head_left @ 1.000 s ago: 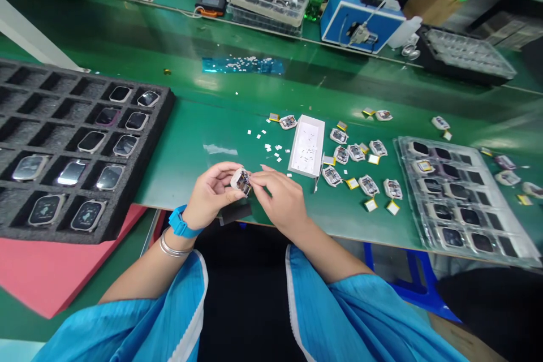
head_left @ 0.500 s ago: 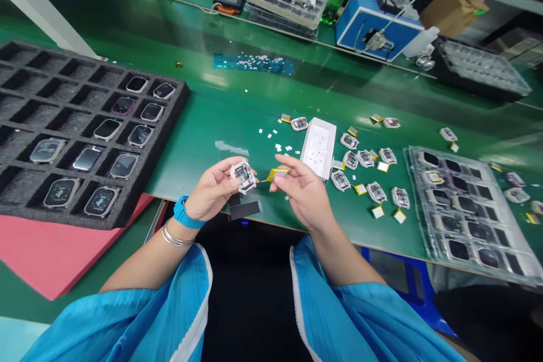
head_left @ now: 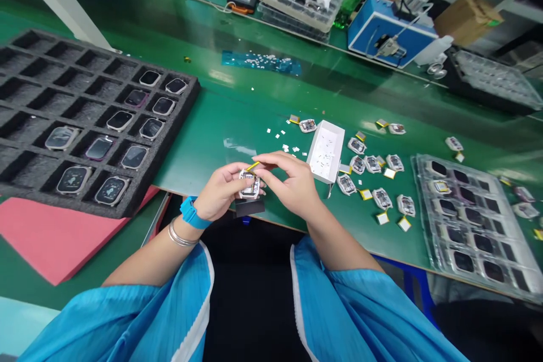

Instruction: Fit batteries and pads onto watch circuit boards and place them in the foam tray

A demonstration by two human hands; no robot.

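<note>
My left hand [head_left: 221, 189] is closed round a small white watch case [head_left: 249, 184] with its circuit board showing, held just above the near edge of the green bench [head_left: 220, 119]. My right hand [head_left: 292, 181] pinches a small yellow battery [head_left: 253, 166] over the top of that case, its thumb touching the case. A blue band and a metal bangle sit on my left wrist. A dark flat patch [head_left: 249, 207] lies on the bench right under the hands.
A black foam tray [head_left: 25, 124] with several watches fills the left. A white open box [head_left: 326, 150], several loose watch cases and yellow batteries lie right of the hands. A clear plastic tray [head_left: 475, 220] sits far right. A blue machine [head_left: 388, 31] stands at the back.
My right hand, which held the yellow battery out to the right of the case half a second ago, has brought it back over the case. The camera view has shifted slightly.
</note>
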